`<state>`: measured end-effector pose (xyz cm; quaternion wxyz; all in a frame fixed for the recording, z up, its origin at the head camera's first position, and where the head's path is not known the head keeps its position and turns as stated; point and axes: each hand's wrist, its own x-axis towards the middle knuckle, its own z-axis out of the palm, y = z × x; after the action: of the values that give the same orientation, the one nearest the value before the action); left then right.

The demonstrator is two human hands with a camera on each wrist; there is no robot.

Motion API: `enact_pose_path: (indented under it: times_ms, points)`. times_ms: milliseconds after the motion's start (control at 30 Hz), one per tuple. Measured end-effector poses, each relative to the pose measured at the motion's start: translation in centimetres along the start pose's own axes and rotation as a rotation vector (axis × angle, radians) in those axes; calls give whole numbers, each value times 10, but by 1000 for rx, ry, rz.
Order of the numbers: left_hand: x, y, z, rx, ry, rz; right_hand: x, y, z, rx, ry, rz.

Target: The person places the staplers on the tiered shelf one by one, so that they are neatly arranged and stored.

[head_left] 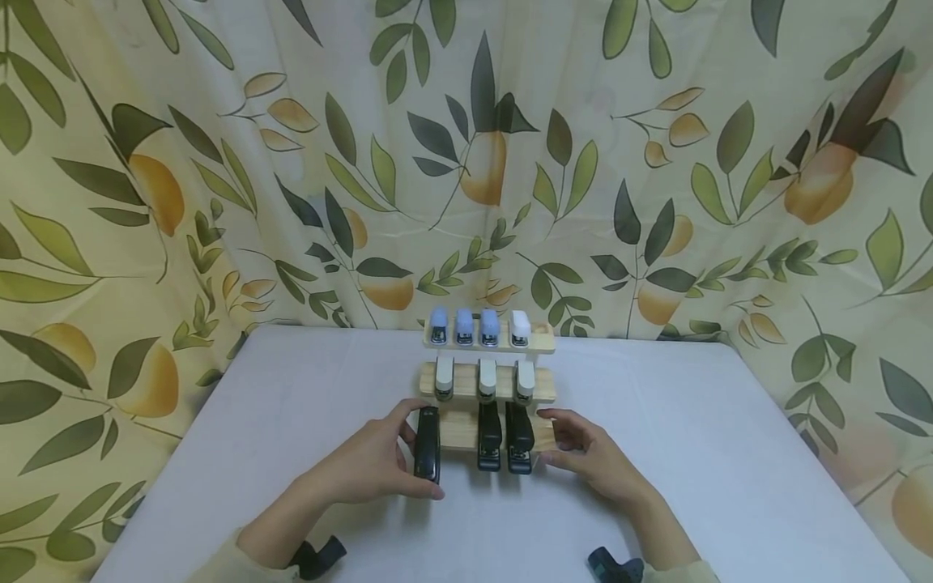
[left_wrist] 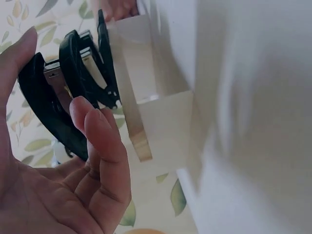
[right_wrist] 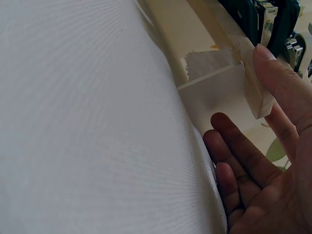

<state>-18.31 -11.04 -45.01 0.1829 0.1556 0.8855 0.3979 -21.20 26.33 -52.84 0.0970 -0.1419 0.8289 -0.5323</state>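
Note:
My left hand (head_left: 364, 465) holds a black stapler (head_left: 428, 445) by its two ends, thumb at the near end and fingers at the far end. This stapler is at the left end of the bottom wooden shelf (head_left: 459, 429) of a three-step rack. In the left wrist view the held stapler (left_wrist: 48, 114) is apart from the other black ones. At the rack's right end, my right hand (head_left: 594, 461) grips the bottom plank (right_wrist: 258, 100) between thumb and index finger, its other fingers loosely bent beneath. Two black staplers, the left one (head_left: 490, 437) and the right one (head_left: 520, 437), stand on that shelf.
Three whitish small staplers (head_left: 487, 379) stand on the middle shelf (head_left: 430, 380). The top shelf (head_left: 543, 338) bears blue mini staplers (head_left: 464, 325) and a white one (head_left: 520, 328). White cloth (head_left: 350, 380) covers the table; a leaf-patterned curtain (head_left: 466, 267) hangs behind.

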Motion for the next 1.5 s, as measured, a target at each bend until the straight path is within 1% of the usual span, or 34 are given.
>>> enact_pose_path:
  times_ms: [167,300,500,633,733,933,1233,1500]
  points:
    - [5,1,5,18,-8,5,0,0,0,-16,0,3]
    - [6,5,8,20,2,9,1,0,1,-16,-1,13]
    - [7,10,14,48,19,-11,0,0,0,-17,0,27]
    - [8,13,17,51,15,-28,1,1,0,-18,-1,29]
    - [10,14,19,55,14,-27,1,1,0,-21,0,29]
    - [12,17,19,44,10,-26,0,2,0,-29,2,29]
    - [12,20,20,51,3,-15,1,4,0,-23,-5,3]
    - [10,23,21,35,1,-16,0,2,0,-39,1,8]
